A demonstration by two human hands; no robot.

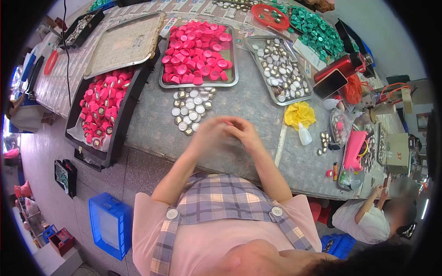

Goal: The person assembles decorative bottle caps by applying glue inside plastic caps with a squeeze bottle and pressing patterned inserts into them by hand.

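Observation:
My left hand [209, 136] and my right hand [245, 134] meet over the grey table, fingers curled in and touching. The left one is smeared by motion. A speck of pink shows between the fingertips, but what they hold is mostly hidden. Just beyond the left hand lies a loose pile of round white-and-silver discs [191, 109]. Behind that pile, a metal tray [235, 76] is heaped with pink caps [195, 53]. To the left, a black crate [126, 117] holds pink caps with gold-coloured inserts [100, 108].
An empty-looking metal tray [124, 45] rests over the crate's far end. Another tray [294, 96] of discs stands right, near a yellow cloth [299, 115], white bottle [305, 134], phone [330, 84] and red flask [338, 67]. Green caps [317, 32] lie behind. A co-worker [363, 218] sits at right.

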